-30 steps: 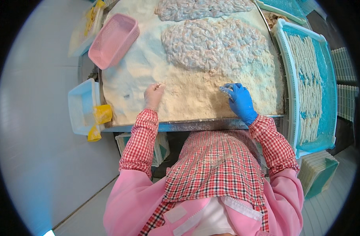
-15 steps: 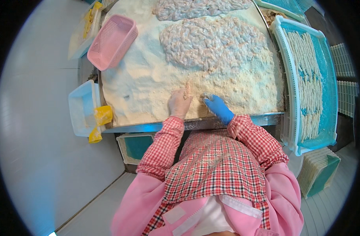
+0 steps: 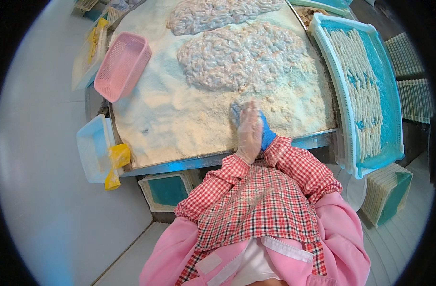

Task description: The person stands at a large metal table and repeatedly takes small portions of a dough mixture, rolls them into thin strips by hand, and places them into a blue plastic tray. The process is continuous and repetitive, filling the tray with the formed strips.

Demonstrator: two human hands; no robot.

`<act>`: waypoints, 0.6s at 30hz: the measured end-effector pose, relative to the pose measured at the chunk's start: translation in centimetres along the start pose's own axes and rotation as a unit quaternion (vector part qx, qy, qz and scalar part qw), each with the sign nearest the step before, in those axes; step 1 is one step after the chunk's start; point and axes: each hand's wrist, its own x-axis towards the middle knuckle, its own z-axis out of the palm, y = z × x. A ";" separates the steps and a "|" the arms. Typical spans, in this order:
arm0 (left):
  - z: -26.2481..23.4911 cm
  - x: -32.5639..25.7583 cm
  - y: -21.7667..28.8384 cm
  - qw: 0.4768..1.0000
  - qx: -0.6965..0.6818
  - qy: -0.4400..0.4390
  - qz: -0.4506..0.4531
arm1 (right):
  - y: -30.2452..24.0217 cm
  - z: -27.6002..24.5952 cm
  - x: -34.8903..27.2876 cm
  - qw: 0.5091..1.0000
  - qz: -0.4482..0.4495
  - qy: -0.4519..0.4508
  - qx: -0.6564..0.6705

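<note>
My left hand [image 3: 249, 131], in a thin clear glove dusted with flour, lies over my right hand with its fingers stretched out and side by side. Beneath it, my blue-gloved right hand [image 3: 268, 132] shows its heel on one side and floury blue fingertips on the other; the fingers that show look stretched out. Whether anything is between the palms is hidden. Both hands are above the near part of a thick bed of pale flour [image 3: 180, 128]. Just beyond them is a wide heap of glossy, pinkish-white raw meat strips [image 3: 241, 57], with a second heap [image 3: 218, 14] behind it.
At the right edge stands a blue-lined tray [image 3: 391, 109] holding rows of flour-coated strips [image 3: 356, 90]. A pink perforated basket [image 3: 124, 66] sits at the left on the flour. Beside the table are a pale bin [image 3: 91, 150], a yellow cloth [image 3: 118, 157] and stacked trays [image 3: 382, 195].
My hands were apart over the flour, the right one with its fingertips down in it. Now they have come together, left over right. The whole view has shifted slightly.
</note>
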 end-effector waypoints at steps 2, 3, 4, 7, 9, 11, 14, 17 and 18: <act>0.3 1.5 -0.8 0.993 0.108 -0.024 0.029 | -0.4 1.7 0.2 0.969 -0.015 0.120 0.215; 0.3 2.6 -1.5 0.985 0.163 -0.032 0.042 | -1.0 1.5 0.2 0.947 0.031 0.177 0.266; 0.5 3.7 -2.9 0.943 0.327 0.033 0.058 | -3.4 -1.5 0.2 0.938 0.180 0.227 0.189; 0.3 6.3 -4.1 0.982 0.187 0.025 0.008 | -6.9 -6.7 0.1 0.933 0.256 0.220 0.121; 1.2 7.2 -5.0 0.969 0.224 -0.032 0.096 | -9.7 -7.1 0.6 0.943 0.245 0.220 -0.051; 2.5 7.9 -4.0 0.933 0.311 -0.121 0.133 | -11.6 -8.0 0.9 0.960 0.206 0.174 -0.071; 3.3 8.1 -4.7 0.949 0.279 -0.120 0.083 | -13.3 -8.5 1.2 0.956 0.215 0.195 0.047; 2.9 8.2 -1.1 0.987 0.047 -0.092 -0.127 | -14.8 -8.7 1.5 0.948 0.202 0.182 0.164; 2.8 8.1 0.3 0.971 -0.059 -0.078 -0.217 | -14.2 -9.3 1.5 0.952 0.192 0.188 0.143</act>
